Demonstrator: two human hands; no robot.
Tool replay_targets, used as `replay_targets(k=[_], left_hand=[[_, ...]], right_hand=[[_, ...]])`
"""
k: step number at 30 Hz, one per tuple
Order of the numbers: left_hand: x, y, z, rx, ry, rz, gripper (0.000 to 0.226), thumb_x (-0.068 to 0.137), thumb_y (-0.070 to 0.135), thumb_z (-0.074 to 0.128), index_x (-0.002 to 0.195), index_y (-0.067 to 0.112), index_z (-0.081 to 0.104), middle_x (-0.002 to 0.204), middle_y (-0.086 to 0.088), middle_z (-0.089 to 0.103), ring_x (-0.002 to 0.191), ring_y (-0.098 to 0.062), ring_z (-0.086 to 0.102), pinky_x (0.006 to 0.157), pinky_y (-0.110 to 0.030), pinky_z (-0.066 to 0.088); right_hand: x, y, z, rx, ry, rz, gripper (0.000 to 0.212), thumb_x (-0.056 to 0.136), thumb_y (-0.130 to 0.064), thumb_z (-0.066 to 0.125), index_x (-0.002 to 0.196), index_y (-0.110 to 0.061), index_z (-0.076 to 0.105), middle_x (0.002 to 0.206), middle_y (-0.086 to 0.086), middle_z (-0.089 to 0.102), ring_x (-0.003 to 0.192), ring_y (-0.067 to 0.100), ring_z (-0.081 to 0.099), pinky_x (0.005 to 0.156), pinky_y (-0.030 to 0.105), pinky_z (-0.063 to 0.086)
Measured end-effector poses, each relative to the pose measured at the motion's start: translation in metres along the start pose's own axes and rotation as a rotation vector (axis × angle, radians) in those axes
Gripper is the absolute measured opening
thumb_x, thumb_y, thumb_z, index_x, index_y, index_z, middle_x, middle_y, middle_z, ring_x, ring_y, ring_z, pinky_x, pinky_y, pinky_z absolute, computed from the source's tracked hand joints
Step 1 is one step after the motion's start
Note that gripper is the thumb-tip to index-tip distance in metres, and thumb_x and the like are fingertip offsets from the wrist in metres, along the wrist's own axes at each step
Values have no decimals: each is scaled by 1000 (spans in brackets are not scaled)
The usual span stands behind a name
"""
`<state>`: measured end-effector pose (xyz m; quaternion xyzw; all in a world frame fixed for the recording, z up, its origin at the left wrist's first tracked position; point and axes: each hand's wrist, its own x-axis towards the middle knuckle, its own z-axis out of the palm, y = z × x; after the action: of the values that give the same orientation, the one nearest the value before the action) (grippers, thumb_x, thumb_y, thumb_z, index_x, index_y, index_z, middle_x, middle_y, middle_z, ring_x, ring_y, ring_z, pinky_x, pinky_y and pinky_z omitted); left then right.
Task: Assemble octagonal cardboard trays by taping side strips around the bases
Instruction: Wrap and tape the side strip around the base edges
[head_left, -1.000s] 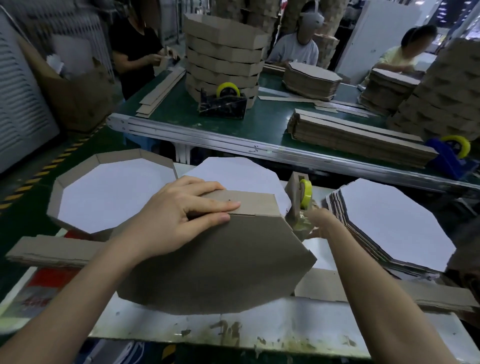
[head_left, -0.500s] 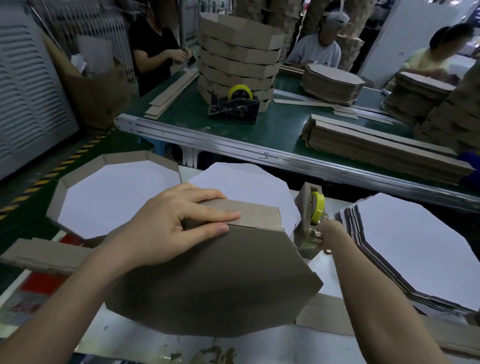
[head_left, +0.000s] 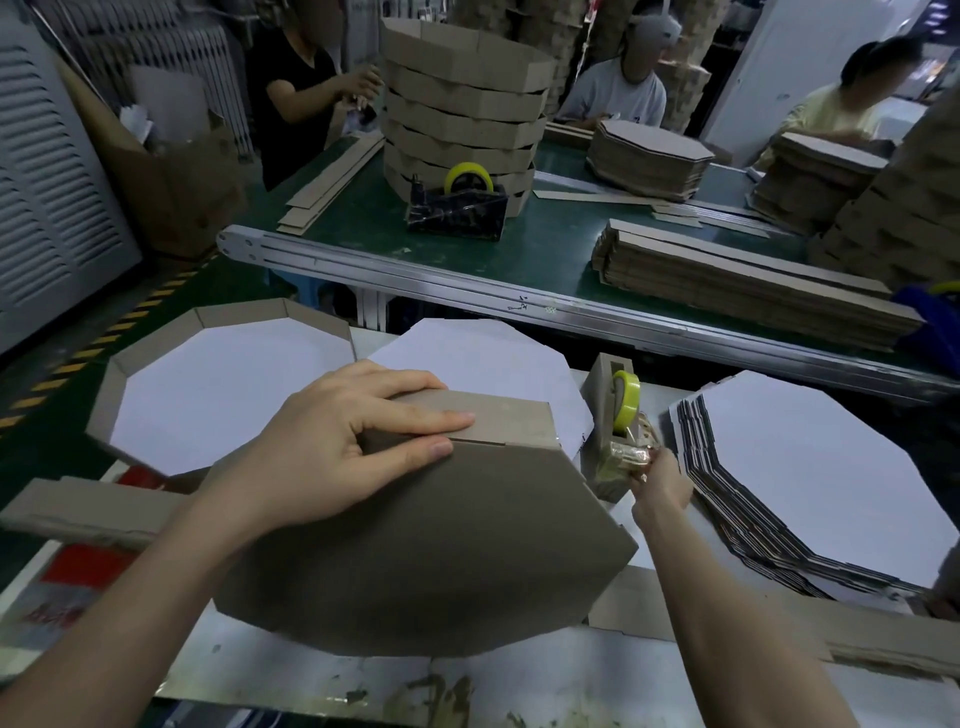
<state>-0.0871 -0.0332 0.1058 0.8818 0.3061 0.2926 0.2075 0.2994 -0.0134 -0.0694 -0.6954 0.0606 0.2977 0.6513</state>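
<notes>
**Right hand drops slightly from the dispenser; left hand holds its place**

Half a second ago our right hand (head_left: 660, 486) sat higher against the grey cardboard tape dispenser (head_left: 602, 447). Now it is a touch lower and nearer us.

We have the brown octagonal cardboard base (head_left: 415, 545) tipped up on the white worktable (head_left: 363, 670), with its underside facing us. The brown cardboard side strip (head_left: 498, 421) runs along its top edge. We judge the board light and fairly stiff, though it would crease if squeezed mid-panel. The seam near a corner is the best place to hold it.

Our left hand (head_left: 332, 447) does just that, as it did before. Its fingers lie nearly straight across strip and base and press them together. The thumb is out of sight.

Our right hand's fingers curl at the dispenser's front, below the yellow tape roll (head_left: 625, 397). They seem to pinch the loose end of clear tape (head_left: 631, 457), though the fingertips are partly hidden.

Around this we see:

- **Behind:** a white-faced octagonal sheet (head_left: 478, 364).
- **Left:** a finished brown-walled tray (head_left: 218, 395).
- **Right:** a stack of white-faced octagons (head_left: 810, 467).
</notes>
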Motion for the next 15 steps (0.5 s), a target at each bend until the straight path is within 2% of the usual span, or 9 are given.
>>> replay_targets(k=[4, 9, 11, 15], left_hand=[[-1, 1, 0, 2, 6, 7, 29, 84, 67, 43, 113, 74, 47, 117, 52, 43, 113, 7, 45, 86, -15, 38], [-2, 0, 1, 5, 14, 0, 29, 84, 67, 44, 113, 74, 47, 117, 52, 43, 115, 8, 44, 86, -15, 37], [-2, -1, 1, 6, 14, -2, 29, 84, 67, 44, 113, 73, 48, 117, 49, 44, 115, 8, 45, 87, -15, 38], [0, -2, 2, 11, 18, -7, 29, 84, 68, 44, 113, 73, 49, 119, 46, 46, 116, 7, 45, 88, -17, 38]], right_hand=[[10, 22, -19, -148, -112, -89, 20, 86, -18, 68, 94, 1, 64, 93, 10, 65, 89, 20, 60, 83, 31, 50], [15, 32, -33, -349, -150, -198, 20, 87, -14, 73, 75, -3, 62, 106, 4, 59, 96, 20, 56, 84, 30, 40], [20, 32, -33, -371, -139, -216, 22, 89, -13, 72, 71, -9, 60, 104, 7, 62, 95, 22, 56, 84, 31, 40], [30, 30, -32, -406, -135, -234, 18, 89, -11, 72, 74, -7, 62, 98, 10, 64, 88, 22, 55, 79, 31, 41]])
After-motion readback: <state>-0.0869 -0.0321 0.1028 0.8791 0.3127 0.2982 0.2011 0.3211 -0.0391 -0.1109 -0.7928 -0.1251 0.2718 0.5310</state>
